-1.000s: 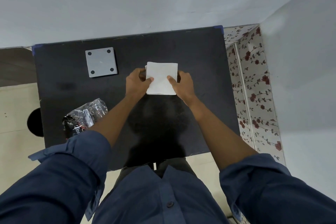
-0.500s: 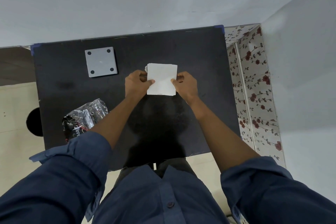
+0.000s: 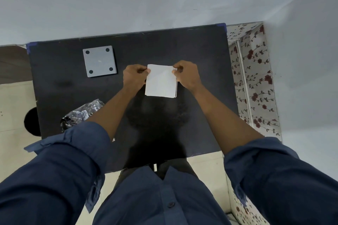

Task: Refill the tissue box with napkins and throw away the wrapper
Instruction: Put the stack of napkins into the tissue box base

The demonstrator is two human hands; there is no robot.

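On the black table point(image 3: 192, 51), both hands' grips pinch the napkin stack point(image 3: 161, 80); wrapper point(image 3: 82, 113) lies left.

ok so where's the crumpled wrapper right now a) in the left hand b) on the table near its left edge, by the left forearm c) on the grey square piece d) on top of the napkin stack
b: the wrapper lies on the black table near its left edge, partly behind the left forearm, while the left hand and right hand pinch the napkin stack.
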